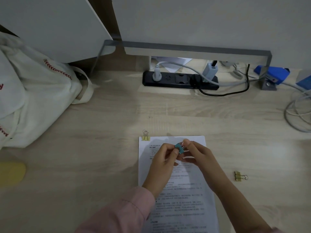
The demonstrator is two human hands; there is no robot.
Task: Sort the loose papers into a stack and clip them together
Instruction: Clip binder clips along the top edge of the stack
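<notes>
A: Two hands over the paper stack (176,195), which lies flat on the desk (104,132). Left hand (164,163) and right hand (198,158) both pinch one teal binder clip (179,148), held above the top of the sheet.

B: Other clips?

A: Yellow clip (145,137) fastened at the stack's top-left corner. Gold clip (239,176) loose on the desk, right of the stack.

Paper stack (178,195) cut off by bottom picture edge; middle of its upper half hidden behind both hands. Printed text too small and blurred to be read. Teal binder clip (179,148) partly covered by fingertips. Yellow object (12,173) at tabletop's left edge blurred, cut off. Cloth bag (28,91) cropped at left.
</notes>
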